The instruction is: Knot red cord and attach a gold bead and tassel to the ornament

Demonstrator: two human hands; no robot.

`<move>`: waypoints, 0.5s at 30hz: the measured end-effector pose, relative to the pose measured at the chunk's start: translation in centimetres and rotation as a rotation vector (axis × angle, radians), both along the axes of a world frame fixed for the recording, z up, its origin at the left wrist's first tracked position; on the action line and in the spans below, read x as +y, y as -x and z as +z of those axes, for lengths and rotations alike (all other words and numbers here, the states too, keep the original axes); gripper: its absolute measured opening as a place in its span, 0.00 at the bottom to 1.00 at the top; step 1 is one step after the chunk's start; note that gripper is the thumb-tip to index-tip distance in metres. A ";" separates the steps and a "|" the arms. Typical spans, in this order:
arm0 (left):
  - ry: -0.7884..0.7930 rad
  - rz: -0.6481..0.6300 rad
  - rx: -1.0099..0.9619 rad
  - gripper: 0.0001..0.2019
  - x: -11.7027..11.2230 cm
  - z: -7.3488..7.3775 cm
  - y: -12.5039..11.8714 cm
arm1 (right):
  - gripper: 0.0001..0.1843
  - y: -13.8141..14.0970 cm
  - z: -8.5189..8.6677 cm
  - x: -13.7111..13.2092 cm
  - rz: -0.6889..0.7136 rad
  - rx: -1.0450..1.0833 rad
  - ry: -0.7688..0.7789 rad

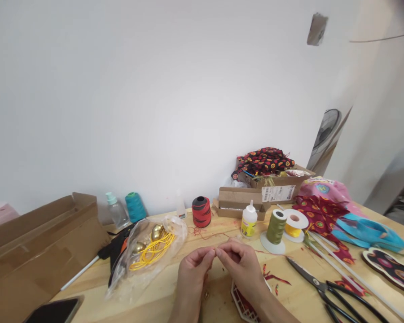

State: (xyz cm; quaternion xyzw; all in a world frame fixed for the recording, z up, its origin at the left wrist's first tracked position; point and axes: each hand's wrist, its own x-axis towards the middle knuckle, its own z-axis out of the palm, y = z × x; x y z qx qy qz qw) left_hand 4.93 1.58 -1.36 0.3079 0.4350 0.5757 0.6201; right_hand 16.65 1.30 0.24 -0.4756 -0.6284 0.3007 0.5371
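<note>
My left hand [195,269] and my right hand [239,264] meet at the fingertips above the front of the wooden table. Thumb and forefinger of each are pinched together; whatever lies between them is too small to make out. Under my right wrist sits a white lattice-edged frame [238,301] with dark red inside, partly hidden by the arm. A tiny gold-coloured piece [207,294] rests on the table beside my left hand. Scraps of red patterned cloth [278,279] lie just right of my right hand.
Black-handled scissors [318,283] lie open at the right, near white sticks [343,264]. Behind my hands stand a glue bottle [249,220], an olive thread spool [276,228] and red thread [201,212]. To the left are a plastic bag [148,255], a phone [55,311] and a cardboard box [37,251].
</note>
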 end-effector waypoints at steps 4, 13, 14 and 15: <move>0.002 0.050 0.152 0.08 0.2 -0.1 0.4 | 0.09 0.0 -0.1 0.2 0.017 -0.013 -0.010; -0.028 0.005 0.216 0.14 0.5 -0.4 0.3 | 0.09 -0.1 -0.2 0.4 0.029 -0.106 -0.058; -0.038 -0.011 0.213 0.14 0.5 -0.4 0.3 | 0.08 -0.1 -0.2 0.4 0.026 -0.128 -0.078; -0.050 -0.026 0.213 0.15 0.5 -0.4 0.3 | 0.07 -0.1 -0.2 0.4 0.023 -0.146 -0.099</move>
